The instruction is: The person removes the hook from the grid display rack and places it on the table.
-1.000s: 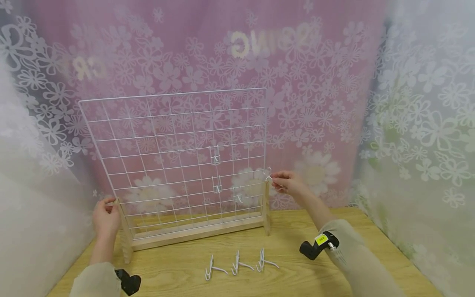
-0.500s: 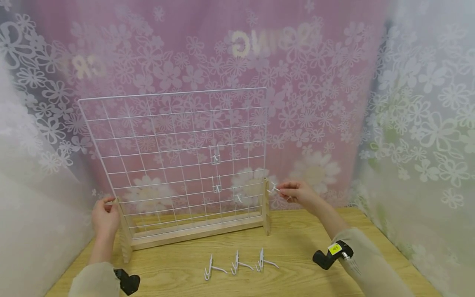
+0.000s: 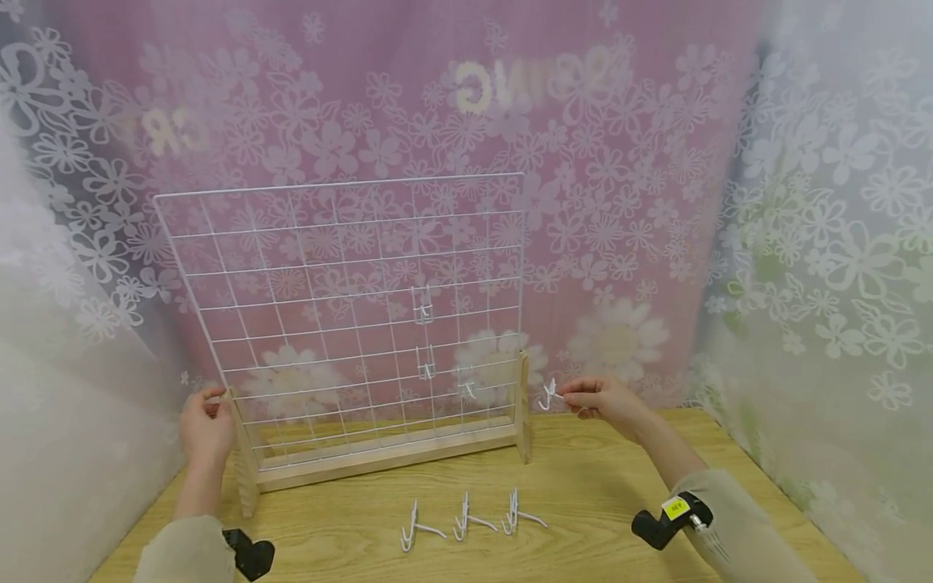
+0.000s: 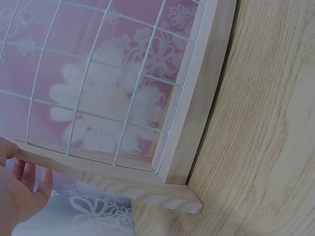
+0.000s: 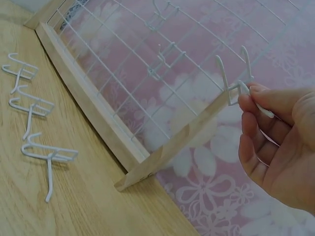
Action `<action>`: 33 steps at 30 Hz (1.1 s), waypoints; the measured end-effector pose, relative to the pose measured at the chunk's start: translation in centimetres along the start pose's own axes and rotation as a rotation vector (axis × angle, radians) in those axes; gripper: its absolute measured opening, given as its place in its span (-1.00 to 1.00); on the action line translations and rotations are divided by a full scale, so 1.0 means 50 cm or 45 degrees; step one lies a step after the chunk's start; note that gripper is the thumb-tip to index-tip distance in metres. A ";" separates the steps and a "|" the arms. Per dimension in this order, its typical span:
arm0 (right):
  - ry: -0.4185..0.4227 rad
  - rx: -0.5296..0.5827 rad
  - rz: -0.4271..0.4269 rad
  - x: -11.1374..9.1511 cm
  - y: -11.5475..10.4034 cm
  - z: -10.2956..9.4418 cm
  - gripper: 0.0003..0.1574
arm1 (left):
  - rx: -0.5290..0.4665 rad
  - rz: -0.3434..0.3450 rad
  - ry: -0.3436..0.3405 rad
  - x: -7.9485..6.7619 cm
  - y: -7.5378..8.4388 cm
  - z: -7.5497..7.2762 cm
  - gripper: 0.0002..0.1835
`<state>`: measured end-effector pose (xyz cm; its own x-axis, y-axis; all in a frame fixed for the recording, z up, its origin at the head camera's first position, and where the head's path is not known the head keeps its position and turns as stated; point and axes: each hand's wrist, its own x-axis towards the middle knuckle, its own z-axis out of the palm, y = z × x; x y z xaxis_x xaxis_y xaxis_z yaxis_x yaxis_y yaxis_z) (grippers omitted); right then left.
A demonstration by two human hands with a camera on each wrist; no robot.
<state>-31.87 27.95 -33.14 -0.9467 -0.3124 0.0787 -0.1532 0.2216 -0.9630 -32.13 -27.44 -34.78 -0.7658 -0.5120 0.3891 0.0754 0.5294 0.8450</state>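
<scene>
My right hand [image 3: 605, 405] pinches a white wire hook [image 5: 237, 88] by its prong, to the right of the stand and apart from it. The hook's two bent ends point upward in the right wrist view. On the far side, my left hand [image 3: 209, 429] grips the left upright [image 4: 54, 160] of the wooden stand, thumb in front and fingers curled to the outer side. A white wire grid panel [image 3: 328, 330] stands in this stand, leaning a little back. Three hooks hang on the panel: an upper hook [image 3: 423, 311], a middle hook [image 3: 426, 371] and a lower hook [image 3: 469, 389].
Three loose hooks lie in a row in front of the stand: a left hook [image 3: 414, 528], a middle hook [image 3: 466, 518] and a right hook [image 3: 514, 514]. The wooden table [image 3: 612, 502] meets a pink flowered curtain [image 3: 634, 243] behind.
My right hand has drawn the hook away from the panel's right edge, moving right and downward, and the hook has turned. My left hand has stayed on the upright.
</scene>
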 end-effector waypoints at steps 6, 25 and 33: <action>-0.028 -0.032 0.007 -0.017 0.020 -0.008 -0.54 | 0.002 -0.005 -0.007 0.000 0.000 0.000 -0.68; -0.100 -0.063 0.066 -0.050 0.087 -0.007 -0.53 | 0.023 -0.010 -0.017 0.004 0.001 -0.003 -0.68; -0.153 -0.048 0.103 -0.062 0.119 0.004 -0.59 | 0.038 -0.003 -0.021 0.000 0.003 -0.005 -0.69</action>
<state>-29.78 30.06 -39.15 -0.9160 -0.4000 -0.0321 -0.0906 0.2840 -0.9545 -31.95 -27.52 -34.57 -0.7763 -0.5025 0.3806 0.0547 0.5478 0.8348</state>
